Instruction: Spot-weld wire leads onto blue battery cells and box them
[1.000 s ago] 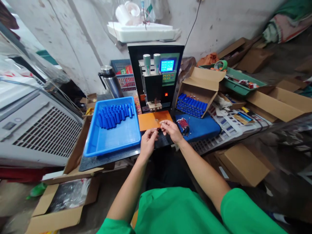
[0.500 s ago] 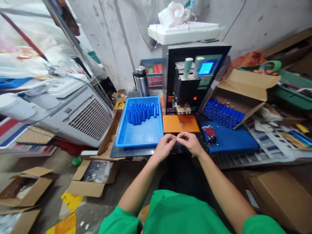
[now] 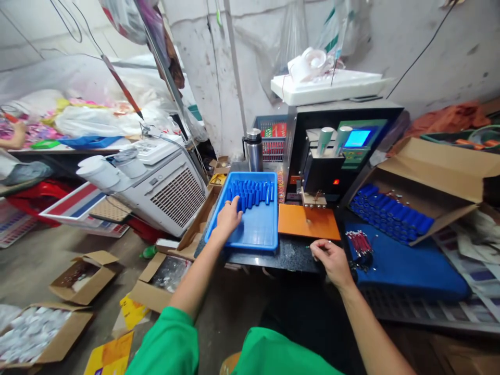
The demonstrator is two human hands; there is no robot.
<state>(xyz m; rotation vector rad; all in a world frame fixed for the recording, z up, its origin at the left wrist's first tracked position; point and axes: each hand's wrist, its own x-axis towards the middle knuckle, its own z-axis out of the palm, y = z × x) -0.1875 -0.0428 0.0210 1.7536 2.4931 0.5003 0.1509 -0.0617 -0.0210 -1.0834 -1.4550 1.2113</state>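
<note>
My left hand [image 3: 229, 216] reaches over the left side of a blue plastic tray [image 3: 255, 239], its fingers apart at the near edge of a group of upright blue cylindrical battery cells [image 3: 250, 197]. Whether a fingertip touches a cell I cannot tell. Just in front of the orange plate [image 3: 308, 221], my right hand [image 3: 330, 259] is closed in a pinch. Something thin and tiny seems to stick out at its fingertips, too small to name. Behind the plate stands a black machine [image 3: 322, 174] with a lit blue screen and two grey-green cylinders on its head.
To the right, red and black wire leads [image 3: 360, 245] lie on a blue pad [image 3: 414, 271], beside a cardboard box [image 3: 441, 177] of blue cells. A steel flask [image 3: 255, 151] stands behind the tray. A grey air cooler [image 3: 156, 187] and open boxes are at the left.
My hands were together in front of the orange plate. The left has moved away to the cells in the tray; the right stays near the plate, still pinched. The view has swung left.
</note>
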